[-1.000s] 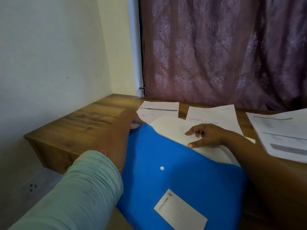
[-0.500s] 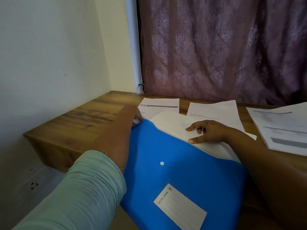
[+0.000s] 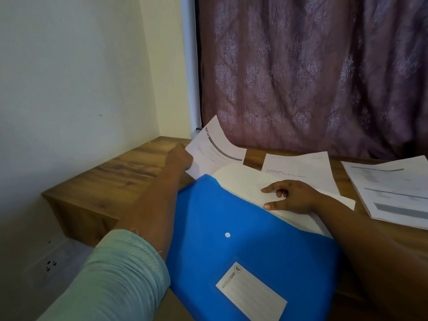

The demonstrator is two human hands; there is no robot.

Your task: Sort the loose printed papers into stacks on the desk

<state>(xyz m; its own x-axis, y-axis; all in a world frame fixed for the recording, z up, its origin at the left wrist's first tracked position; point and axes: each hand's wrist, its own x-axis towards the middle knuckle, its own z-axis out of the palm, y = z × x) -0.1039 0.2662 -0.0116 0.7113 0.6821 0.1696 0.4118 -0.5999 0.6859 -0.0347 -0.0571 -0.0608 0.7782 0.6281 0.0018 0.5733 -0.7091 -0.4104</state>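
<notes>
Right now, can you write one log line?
left hand grips lifted sheet | right hand rests on folder papers | sorting unfinished

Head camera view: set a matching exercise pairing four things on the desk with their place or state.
Things:
1. blue folder
2. lifted sheet
3. right hand
4. paper stack

States:
A. resting on a blank white page
B. far right of the desk
C. pinched by the left hand
D. nearest the camera, labelled

Pairs: 1-D, 2-C, 3-A, 4-B
</notes>
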